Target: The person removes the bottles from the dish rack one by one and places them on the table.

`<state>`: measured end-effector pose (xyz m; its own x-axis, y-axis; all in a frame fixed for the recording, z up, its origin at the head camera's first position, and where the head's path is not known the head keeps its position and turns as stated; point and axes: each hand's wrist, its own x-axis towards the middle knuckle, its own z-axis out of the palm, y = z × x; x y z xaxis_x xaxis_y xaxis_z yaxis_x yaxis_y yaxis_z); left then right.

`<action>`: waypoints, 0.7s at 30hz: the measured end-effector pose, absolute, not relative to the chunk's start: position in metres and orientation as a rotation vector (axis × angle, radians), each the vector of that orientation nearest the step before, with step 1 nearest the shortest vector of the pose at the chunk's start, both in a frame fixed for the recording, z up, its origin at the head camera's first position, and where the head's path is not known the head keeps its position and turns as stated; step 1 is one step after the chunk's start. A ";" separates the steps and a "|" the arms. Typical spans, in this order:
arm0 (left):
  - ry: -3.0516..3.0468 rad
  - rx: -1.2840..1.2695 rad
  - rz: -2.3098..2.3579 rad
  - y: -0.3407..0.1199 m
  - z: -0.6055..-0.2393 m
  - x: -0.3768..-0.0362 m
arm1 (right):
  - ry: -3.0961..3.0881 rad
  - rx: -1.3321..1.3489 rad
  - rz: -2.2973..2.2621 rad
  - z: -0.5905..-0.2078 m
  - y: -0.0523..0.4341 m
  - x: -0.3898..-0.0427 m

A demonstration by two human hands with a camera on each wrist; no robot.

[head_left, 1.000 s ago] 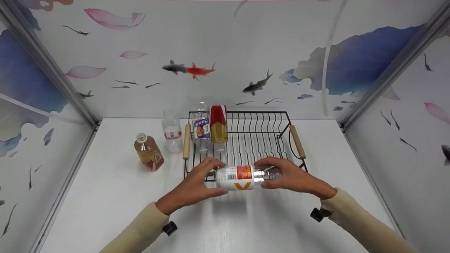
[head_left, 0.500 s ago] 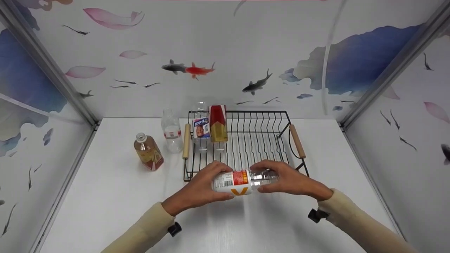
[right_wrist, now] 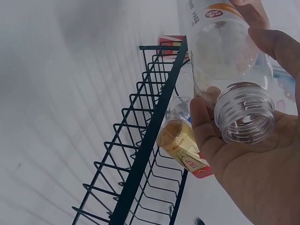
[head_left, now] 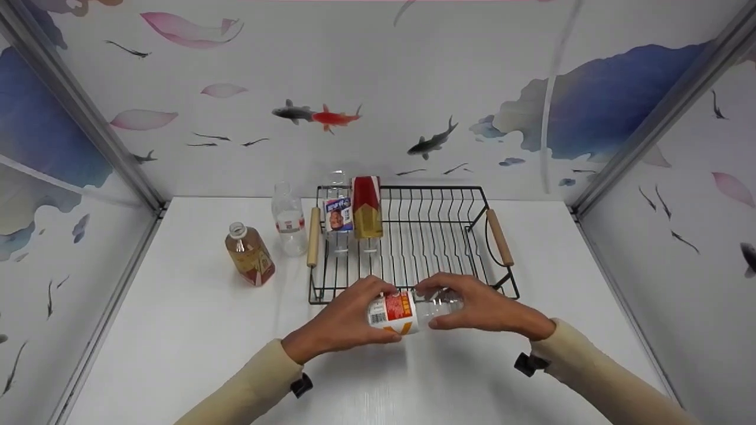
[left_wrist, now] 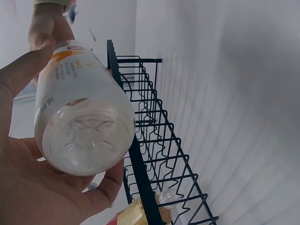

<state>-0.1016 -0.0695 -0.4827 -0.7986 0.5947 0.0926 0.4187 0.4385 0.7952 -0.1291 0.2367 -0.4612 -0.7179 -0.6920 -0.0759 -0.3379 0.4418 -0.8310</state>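
Note:
Both hands hold an uncapped clear plastic bottle (head_left: pixel 394 313) with a white, red and orange label, lying sideways above the table at the front edge of a black wire rack (head_left: pixel 431 187). My left hand (head_left: pixel 348 321) grips the base end, thumb on the near side and fingers on the far side. My right hand (head_left: pixel 481 304) grips the clear neck end. In the left wrist view the bottle's base (left_wrist: pixel 86 140) faces the camera. The right wrist view shows its bare threaded mouth (right_wrist: pixel 246 117) beside the palm.
Two bottles lie in the rack's left side, one with a blue-and-white label (head_left: pixel 338 215), one with a red-and-gold label (head_left: pixel 367 209). Left of the rack stand a clear bottle (head_left: pixel 289 227) and an amber bottle (head_left: pixel 251 257). Wooden handles (head_left: pixel 499 237) flank the rack.
Both hands and the bottle have come slightly toward me, away from the rack. The left hand has shifted right, the right hand slightly left, and the bottle is a little more tilted.

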 end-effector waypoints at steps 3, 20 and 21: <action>2.482 0.876 1.267 -0.069 -0.485 -0.101 | 2.292 -0.882 -1.166 -0.460 0.234 -0.128; 2.436 0.855 1.239 -0.070 -0.490 -0.095 | 2.298 -0.932 -1.162 -0.455 0.227 -0.128; 2.429 0.867 1.252 -0.071 -0.491 -0.095 | 2.291 -0.929 -1.172 -0.454 0.227 -0.128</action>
